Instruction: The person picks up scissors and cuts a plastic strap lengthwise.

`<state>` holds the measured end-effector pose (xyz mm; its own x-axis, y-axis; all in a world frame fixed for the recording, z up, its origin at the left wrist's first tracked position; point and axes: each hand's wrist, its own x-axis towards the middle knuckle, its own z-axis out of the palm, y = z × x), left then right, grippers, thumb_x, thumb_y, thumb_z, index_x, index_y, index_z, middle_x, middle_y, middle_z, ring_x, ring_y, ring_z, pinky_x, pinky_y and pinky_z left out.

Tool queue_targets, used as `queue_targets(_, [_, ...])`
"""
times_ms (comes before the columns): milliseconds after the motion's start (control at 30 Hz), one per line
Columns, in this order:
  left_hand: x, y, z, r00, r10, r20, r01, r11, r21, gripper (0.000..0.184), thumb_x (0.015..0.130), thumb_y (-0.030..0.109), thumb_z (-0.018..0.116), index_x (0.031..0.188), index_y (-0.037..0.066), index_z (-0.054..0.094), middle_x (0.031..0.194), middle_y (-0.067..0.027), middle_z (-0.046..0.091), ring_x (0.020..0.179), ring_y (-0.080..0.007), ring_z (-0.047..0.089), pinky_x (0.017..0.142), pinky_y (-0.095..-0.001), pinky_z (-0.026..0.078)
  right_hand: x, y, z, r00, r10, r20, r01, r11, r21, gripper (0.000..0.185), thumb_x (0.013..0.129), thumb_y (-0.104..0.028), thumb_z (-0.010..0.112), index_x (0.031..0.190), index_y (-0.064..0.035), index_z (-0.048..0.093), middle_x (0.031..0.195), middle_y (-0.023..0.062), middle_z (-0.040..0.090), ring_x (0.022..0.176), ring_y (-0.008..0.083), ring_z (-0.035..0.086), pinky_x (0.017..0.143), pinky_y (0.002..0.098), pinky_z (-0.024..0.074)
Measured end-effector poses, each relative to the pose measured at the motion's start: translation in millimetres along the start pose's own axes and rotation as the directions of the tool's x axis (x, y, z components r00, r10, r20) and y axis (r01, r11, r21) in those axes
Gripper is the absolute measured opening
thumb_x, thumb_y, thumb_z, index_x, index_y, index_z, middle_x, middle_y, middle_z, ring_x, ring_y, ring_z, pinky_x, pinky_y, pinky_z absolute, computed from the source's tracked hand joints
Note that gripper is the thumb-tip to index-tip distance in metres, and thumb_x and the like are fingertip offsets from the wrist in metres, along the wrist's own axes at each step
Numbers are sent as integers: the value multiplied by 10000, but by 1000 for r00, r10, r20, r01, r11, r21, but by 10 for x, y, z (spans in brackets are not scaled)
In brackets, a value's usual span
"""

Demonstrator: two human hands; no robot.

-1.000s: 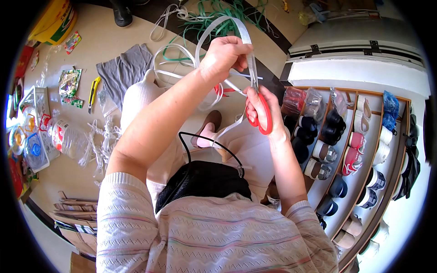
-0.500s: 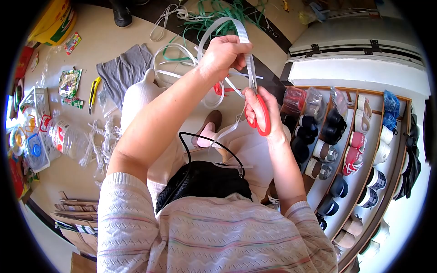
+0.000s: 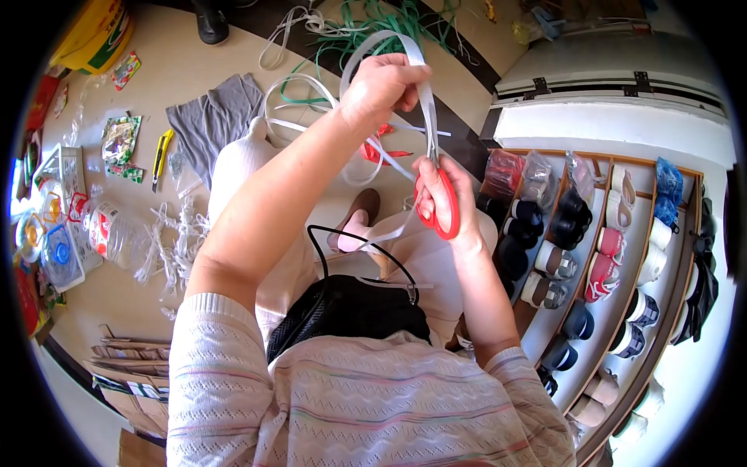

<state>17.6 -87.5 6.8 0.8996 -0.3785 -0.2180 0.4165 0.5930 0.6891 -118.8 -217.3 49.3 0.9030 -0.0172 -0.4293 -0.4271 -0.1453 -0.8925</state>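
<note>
My left hand [image 3: 384,88] is closed around a flat white plastic strap [image 3: 426,101], which loops up over the fist and runs down to the scissors. In my right hand [image 3: 459,191] are red-handled scissors [image 3: 449,204], their blades pointing up along the strap. The blades look nearly closed, lying at the strap; whether they cut through it is too small to tell. Further white strap lengths hang below and left of the hands. On my lap rests a black mesh bag-like thing [image 3: 350,315] with thin black loop handles.
A shoe rack [image 3: 595,268] full of shoes stands at right. Green straps [image 3: 366,31] lie tangled ahead. On the left floor are a grey cloth [image 3: 214,117], a yellow utility knife [image 3: 162,159], white string [image 3: 183,241], a plastic bottle [image 3: 117,233] and folded cardboard [image 3: 132,358].
My right hand and the scissors have shifted slightly down, and the scissors' handles have tilted a little. My left hand keeps its grip on the strap, almost unmoved.
</note>
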Motion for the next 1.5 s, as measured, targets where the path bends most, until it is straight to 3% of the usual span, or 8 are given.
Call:
queue_targets(433, [-103,-42,70,1000,-18,5,18,1000,13,139,803,137,676,741,51,586,616,-11,559,458,-80,496,433,-227,382,42,3,-32,1000,9,11,-9,1000,-11,316,898,-348,565,916,-36,519,567,-39,381,443,40,344,405,191,295])
queue_targets(733, [13,92,11,996,-76,39,80,989,-124,148,821,144,646,788,9,597,583,-23,523,447,-90,423,432,-232,299,52,15,-63,999,16,36,-15,1000,-17,301,901,-329,565,930,-33,523,584,-36,397,460,40,366,416,186,306])
queue_targets(867, [10,77,0,999,-5,32,8,996,-94,165,814,127,658,730,23,562,580,-21,518,449,-94,435,445,-235,321,33,-10,-52,999,25,46,-24,999,-22,284,909,-314,555,932,-32,524,599,-32,403,462,41,368,419,186,312])
queue_targets(1267, [-39,35,17,1000,0,-14,0,1000,-25,145,818,138,661,759,33,581,605,-19,549,466,-85,484,462,-227,387,42,-6,-38,1000,-3,31,5,998,-61,291,904,-315,563,942,-31,517,580,-38,397,469,42,371,425,190,309])
queue_targets(1367, [-61,-27,59,1000,8,0,-8,1000,-28,150,795,127,657,723,25,574,563,-39,546,428,-105,479,411,-245,374,84,-35,-75,1000,0,17,1,999,-51,298,897,-320,573,937,-29,521,575,-38,396,460,42,365,421,192,305])
queue_targets(1500, [-75,-31,55,999,-28,20,28,999,-29,142,809,130,662,750,28,584,583,-9,523,452,-79,450,437,-226,331,122,-38,-78,1000,12,16,-12,999,-40,293,889,-312,588,922,-28,523,566,-37,395,448,44,357,414,191,300])
